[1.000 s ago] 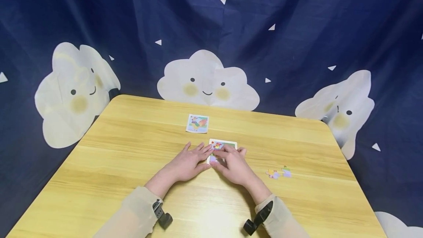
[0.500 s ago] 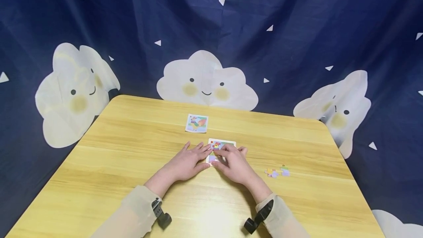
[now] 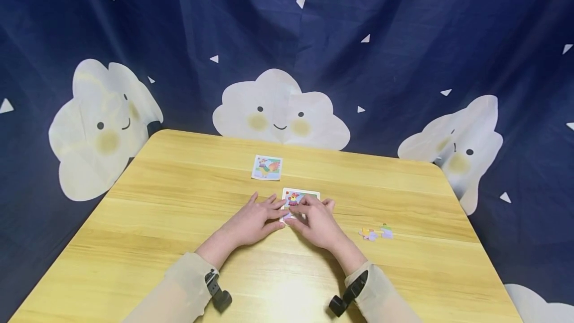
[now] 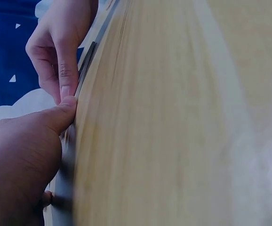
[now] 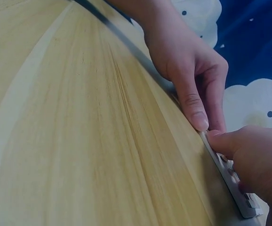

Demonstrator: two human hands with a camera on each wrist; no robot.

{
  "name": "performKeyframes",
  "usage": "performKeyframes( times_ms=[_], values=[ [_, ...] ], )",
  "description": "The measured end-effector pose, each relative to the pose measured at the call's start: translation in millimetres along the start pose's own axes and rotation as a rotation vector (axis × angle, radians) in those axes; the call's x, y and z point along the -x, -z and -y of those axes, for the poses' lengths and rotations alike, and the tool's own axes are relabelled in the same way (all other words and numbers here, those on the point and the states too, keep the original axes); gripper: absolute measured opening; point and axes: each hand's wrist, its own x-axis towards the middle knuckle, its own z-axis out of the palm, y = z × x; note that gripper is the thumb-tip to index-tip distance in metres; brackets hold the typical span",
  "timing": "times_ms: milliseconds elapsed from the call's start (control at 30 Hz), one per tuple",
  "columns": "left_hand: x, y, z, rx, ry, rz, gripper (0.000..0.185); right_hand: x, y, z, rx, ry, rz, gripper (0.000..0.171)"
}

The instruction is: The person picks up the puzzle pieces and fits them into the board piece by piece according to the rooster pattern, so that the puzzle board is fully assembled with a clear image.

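Two hands meet at the small white square puzzle board w/ the bright picture, which lies flat near the middle of the light wooden table. The board sits just ahead of both sets of fingers, a bit nearer the right hand.

The left hand lies flat, palm down, fingers straight and spread, tips touching the board's left edge; it grips nothing. The right hand rests on the board's near half, fingers bent down, thumb tip pressing the edge next to the left thumb. Can't tell if it pinches a piece under there.

Both arms come in from the near edge, forearms angled toward each other, wrists low on the wood.

Loose pastel puzzle pieces lie well apart, on the right-hand side. A small picture card lies farther back.
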Motion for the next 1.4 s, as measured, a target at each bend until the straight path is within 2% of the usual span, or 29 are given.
performKeyframes(
  times_ms=[367, 667, 800, 900, 1133, 1267, 1400],
  values=[
    [-1.5, 2.1, -1.0, -0.01, -0.002, 0.005, 0.046, -1.6, 0.3, 3.1, -0.04, -0.057, -0.02, 0.033],
    [-2.1, 5.6, -3.0, 0.0, 0.009, 0.016, 0.044, -8.1, 11.9, 7.1, -0.023, -0.074, 0.076, 0.03],
    [-2.2, 5.8, -3.0, -0.001, 0.005, 0.019, 0.044, -12.7, 12.0, 6.5, -0.025, -0.091, 0.092, 0.023],
    [-3.0, 5.1, -3.4, 0.002, 0.006, 0.016, 0.044, -15.1, 12.4, 5.2, -0.01, -0.064, 0.084, 0.011],
    [-3.4, 3.9, -3.8, 0.004, 0.009, 0.023, 0.046, -14.4, 11.1, -3.0, 0.033, 0.068, 0.039, 0.007],
    [-2.7, 4.2, -3.1, -0.007, 0.013, 0.023, 0.045, -12.7, 12.4, -5.9, 0.018, 0.08, 0.05, 0.023],
    [-2.6, 4.5, -2.7, -0.002, 0.008, 0.021, 0.044, -11.4, 11.6, -7.5, 0.008, 0.068, 0.043, 0.027]
  ],
)
